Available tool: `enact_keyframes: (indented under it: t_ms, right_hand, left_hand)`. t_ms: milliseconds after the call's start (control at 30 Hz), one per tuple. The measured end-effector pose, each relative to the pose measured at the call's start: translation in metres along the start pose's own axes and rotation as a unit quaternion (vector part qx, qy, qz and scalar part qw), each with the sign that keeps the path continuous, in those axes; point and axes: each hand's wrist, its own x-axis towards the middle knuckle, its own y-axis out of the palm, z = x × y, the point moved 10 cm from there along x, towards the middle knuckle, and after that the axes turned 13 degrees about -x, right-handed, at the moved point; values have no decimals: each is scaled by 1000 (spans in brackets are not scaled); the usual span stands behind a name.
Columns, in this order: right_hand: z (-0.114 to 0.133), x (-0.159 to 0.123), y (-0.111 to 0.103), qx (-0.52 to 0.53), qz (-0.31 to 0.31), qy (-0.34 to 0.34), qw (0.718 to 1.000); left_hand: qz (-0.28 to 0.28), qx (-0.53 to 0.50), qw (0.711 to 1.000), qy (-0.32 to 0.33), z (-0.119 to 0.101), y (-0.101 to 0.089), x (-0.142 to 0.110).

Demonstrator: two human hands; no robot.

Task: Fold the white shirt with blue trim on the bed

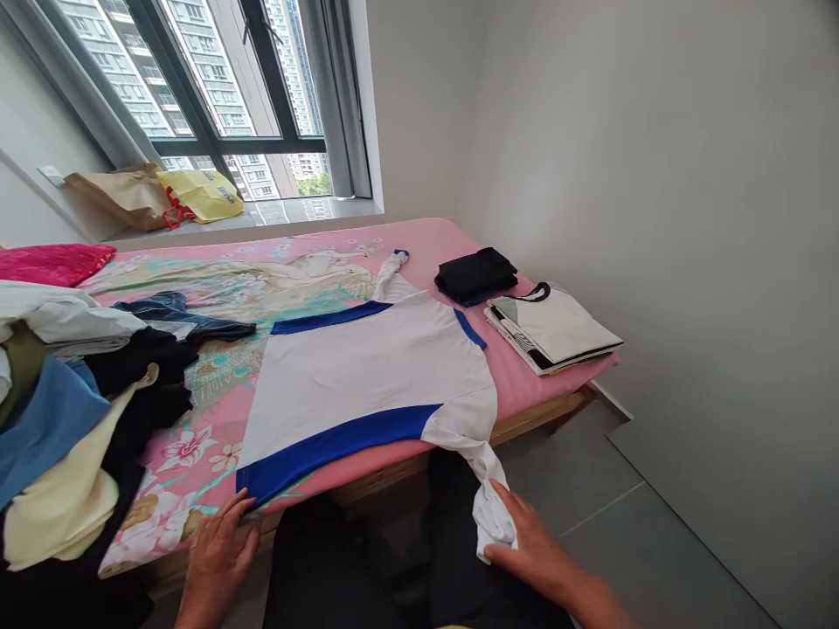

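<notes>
A white long-sleeved shirt [354,376] with blue side panels and a blue neckline lies spread on the bed, its hem to the left and its collar to the right. My left hand [221,543] rests at the bed's front edge, fingers stretched out, with the fingertips at the blue corner of the hem. My right hand [534,546] grips the bunched near sleeve [490,511], which hangs over the bed's edge beside my leg. The far sleeve [393,273] stretches away toward the back of the bed, partly crumpled.
Loose clothes [72,419] are heaped at the left of the pink floral bed [190,454]. A folded black garment [476,276] and a stack of folded light garments [557,323] sit at the right end. Paper bags [124,194] stand on the windowsill. A wall [655,192] closes off the right.
</notes>
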Motion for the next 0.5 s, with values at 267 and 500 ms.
enact_keyframes:
  t_ms: [267,500]
  right_hand:
    - [-8,14,-1,-4,-41,2,999]
    - [13,62,-3,-71,106,11,992]
  left_hand:
    - [-32,-32,999,8,8,-10,11]
    - [-26,-22,999,-11,-1,-12,13]
